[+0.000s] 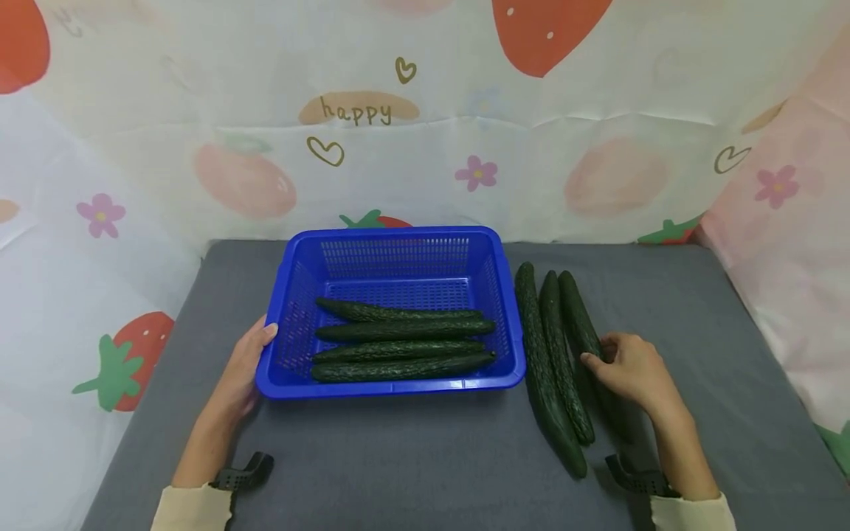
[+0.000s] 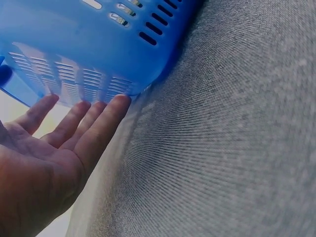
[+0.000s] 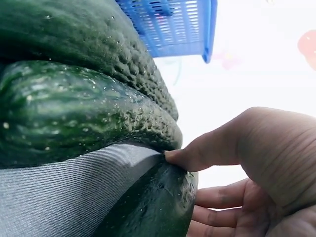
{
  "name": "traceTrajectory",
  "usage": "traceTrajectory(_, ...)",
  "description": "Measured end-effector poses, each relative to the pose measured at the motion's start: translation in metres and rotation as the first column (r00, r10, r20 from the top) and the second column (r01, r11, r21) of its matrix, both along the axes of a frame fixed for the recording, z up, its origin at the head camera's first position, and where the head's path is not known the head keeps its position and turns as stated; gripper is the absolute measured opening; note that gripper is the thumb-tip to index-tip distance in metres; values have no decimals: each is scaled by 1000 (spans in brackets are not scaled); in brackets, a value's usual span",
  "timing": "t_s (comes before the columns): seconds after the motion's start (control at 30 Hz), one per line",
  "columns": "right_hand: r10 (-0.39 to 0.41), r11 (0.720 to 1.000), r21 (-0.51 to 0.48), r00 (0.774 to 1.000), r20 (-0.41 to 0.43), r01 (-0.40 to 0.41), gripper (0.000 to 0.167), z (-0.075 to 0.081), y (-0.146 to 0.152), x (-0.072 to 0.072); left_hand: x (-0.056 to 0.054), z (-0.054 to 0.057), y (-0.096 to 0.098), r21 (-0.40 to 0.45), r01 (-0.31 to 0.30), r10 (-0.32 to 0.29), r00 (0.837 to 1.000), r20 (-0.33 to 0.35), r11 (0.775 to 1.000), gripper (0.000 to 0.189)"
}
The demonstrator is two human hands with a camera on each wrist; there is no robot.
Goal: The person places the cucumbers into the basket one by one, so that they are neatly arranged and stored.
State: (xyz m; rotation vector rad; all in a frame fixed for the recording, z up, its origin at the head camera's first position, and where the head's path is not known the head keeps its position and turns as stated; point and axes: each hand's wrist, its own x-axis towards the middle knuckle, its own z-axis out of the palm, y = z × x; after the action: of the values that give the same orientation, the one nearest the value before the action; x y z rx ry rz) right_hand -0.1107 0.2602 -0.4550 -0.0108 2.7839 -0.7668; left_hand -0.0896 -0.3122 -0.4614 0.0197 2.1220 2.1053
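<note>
My left hand [image 1: 240, 372] holds the left side of a blue plastic basket [image 1: 392, 389], thumb on the rim. In the left wrist view its fingers [image 2: 101, 131] reach against the slotted outer wall. Several dark green cucumbers lie crosswise in the basket, the front one [image 1: 401, 368] nearest the rim. To the right of the basket, three more cucumbers lie lengthwise on the table. My right hand [image 1: 636, 375] grips the rightmost cucumber [image 1: 580, 313], thumb on one side and fingers on the other. Beside it lie the middle cucumber [image 1: 561, 361] and the left cucumber [image 1: 541, 369].
A grey cloth [image 1: 398, 464] covers the table. Behind it hangs a white printed curtain [image 1: 438, 199] with fruit, flowers and hearts, which continues down both sides. Dark bands [image 1: 247, 472] sit on both wrists near the beige sleeves.
</note>
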Motion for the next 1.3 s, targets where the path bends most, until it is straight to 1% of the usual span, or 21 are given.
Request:
traceTrajectory(0.13,-9,1000,-15,1000,2,9,62,1,1,0,-1,0,0,-15,-2,2,1000,4,1000,64)
traceTrajectory(0.33,-12,999,-40,1000,-28,11,61,5,0,1,2,0,0,1,-9,9,1000,8,1000,63)
traceTrajectory(0.5,-21,997,-72,998,-51,18,60,8,-3,4,2,0,0,-1,-3,3,1000,10,1000,64)
traceTrajectory(0.67,-33,994,-104,997,-67,26,62,12,-7,4,1,1,0,0,0,0,1000,-3,1000,63)
traceTrajectory(0.8,-43,993,-110,996,-82,34,63,15,-10,3,0,1,0,9,-3,3,1000,-3,1000,60)
traceTrajectory(1.0,-53,995,-88,992,-116,43,61,22,-14,4,0,-1,3,24,1,-1,1000,3,1000,60)
traceTrajectory(1.17,-33,995,-100,987,-158,18,59,24,-19,4,2,0,3,23,-17,17,1000,15,1000,61)
traceTrajectory(1.3,-9,993,-113,981,-195,-14,57,30,-22,-2,2,3,2,22,-21,20,1000,10,1000,61)
